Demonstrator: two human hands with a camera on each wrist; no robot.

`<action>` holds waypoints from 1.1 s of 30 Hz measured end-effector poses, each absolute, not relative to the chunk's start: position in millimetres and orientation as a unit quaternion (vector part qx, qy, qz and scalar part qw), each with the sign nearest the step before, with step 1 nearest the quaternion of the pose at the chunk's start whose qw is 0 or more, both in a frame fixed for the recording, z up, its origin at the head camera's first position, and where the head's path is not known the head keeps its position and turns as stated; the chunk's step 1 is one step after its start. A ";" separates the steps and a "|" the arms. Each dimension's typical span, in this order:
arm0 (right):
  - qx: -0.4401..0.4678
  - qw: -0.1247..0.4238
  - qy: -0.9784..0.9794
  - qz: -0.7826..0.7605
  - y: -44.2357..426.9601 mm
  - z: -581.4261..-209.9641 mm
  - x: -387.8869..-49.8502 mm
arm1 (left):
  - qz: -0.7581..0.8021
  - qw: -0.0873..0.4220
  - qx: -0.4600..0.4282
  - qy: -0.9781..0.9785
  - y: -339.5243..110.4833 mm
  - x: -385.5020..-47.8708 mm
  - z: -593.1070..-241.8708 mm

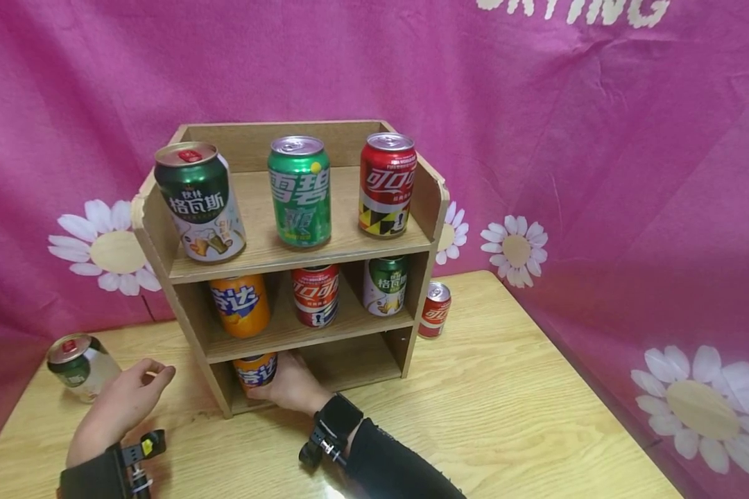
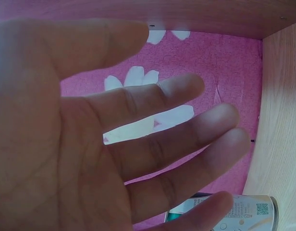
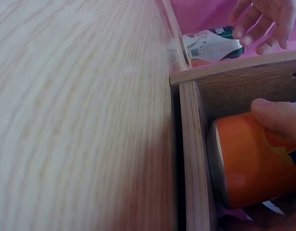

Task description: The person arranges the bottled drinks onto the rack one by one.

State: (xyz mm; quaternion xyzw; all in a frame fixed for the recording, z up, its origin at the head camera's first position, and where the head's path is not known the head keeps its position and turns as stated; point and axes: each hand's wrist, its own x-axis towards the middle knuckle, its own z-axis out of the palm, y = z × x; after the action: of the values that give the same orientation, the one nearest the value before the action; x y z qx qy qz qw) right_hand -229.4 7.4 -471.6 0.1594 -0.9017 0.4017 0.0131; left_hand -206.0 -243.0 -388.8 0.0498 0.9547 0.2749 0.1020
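On the bottom level of the wooden shelf (image 1: 327, 360), at its left end, my right hand (image 1: 295, 384) grips an orange soda can (image 1: 254, 371). The right wrist view shows the thumb on the side of that orange can (image 3: 249, 159), which stands inside the shelf's front edge. My left hand (image 1: 127, 395) is left of the shelf and holds nothing; its fingers (image 2: 162, 151) are spread and loosely bent in the left wrist view. Nearest to it, a green and white can (image 1: 84, 367) stands on the table.
The top level bears a green and white can (image 1: 201, 204), a green can (image 1: 300, 194) and a red can (image 1: 387, 186). In the middle level stand an orange can (image 1: 240, 306), a red can (image 1: 315, 296) and a green-white can (image 1: 384, 285). Another red can (image 1: 434, 310) is right of the shelf.
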 end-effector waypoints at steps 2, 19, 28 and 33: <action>0.154 0.019 -0.901 0.404 6.2 -471.6 -228.2 | 0.276 0.102 0.049 0.954 -243.0 -206.3 -389.2; 0.152 0.030 -0.887 0.434 6.2 -470.7 -223.0 | 0.268 0.099 0.054 0.957 -242.2 -206.7 -390.4; 0.158 -0.019 -0.915 0.372 54.8 -463.6 -213.1 | 0.266 0.094 0.062 0.957 -239.0 -209.7 -392.4; 0.216 -0.026 -0.923 0.318 91.0 -458.4 -206.7 | 0.264 0.087 0.066 0.958 -241.1 -209.4 -392.0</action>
State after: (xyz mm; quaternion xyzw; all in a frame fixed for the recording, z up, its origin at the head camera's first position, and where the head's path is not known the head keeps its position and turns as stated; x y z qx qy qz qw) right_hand -206.7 91.0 -458.4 0.2158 -0.9230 0.3175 -0.0260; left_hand -209.4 -241.1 -392.0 0.0658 0.9585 0.2636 0.0866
